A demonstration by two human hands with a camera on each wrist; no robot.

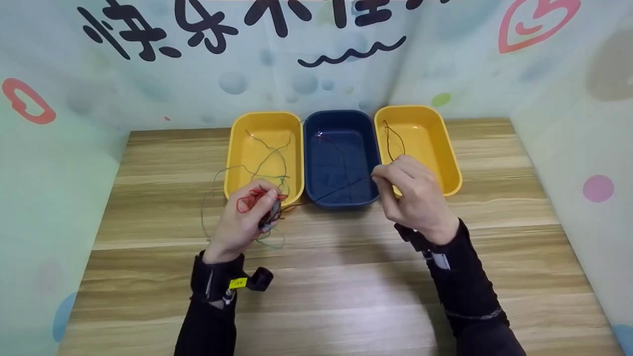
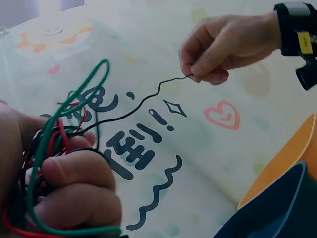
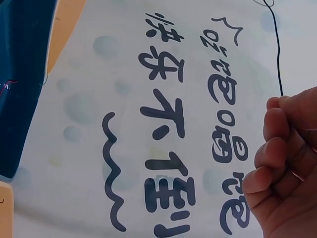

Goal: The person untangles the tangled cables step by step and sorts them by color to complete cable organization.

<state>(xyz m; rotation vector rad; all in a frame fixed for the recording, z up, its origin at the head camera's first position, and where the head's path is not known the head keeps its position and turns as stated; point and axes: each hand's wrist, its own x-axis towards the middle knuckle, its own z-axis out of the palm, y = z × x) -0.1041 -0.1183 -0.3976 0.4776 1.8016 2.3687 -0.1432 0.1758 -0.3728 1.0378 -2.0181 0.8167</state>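
Note:
In the head view, my left hand grips a tangled bundle of thin wires in red, green and black, held over the front of the left yellow bin. A green loop of the bundle lies across the fingers in the left wrist view. My right hand, above the front of the right yellow bin, pinches the end of one black wire between thumb and forefinger. That wire runs from the bundle, slightly wavy, across to the right hand. Part of the bundle is hidden inside the left hand.
Left yellow bin, dark blue bin and right yellow bin stand side by side against the printed backdrop. Green wires lie in or hang over the left one, a thin dark wire in the blue, a black wire in the right.

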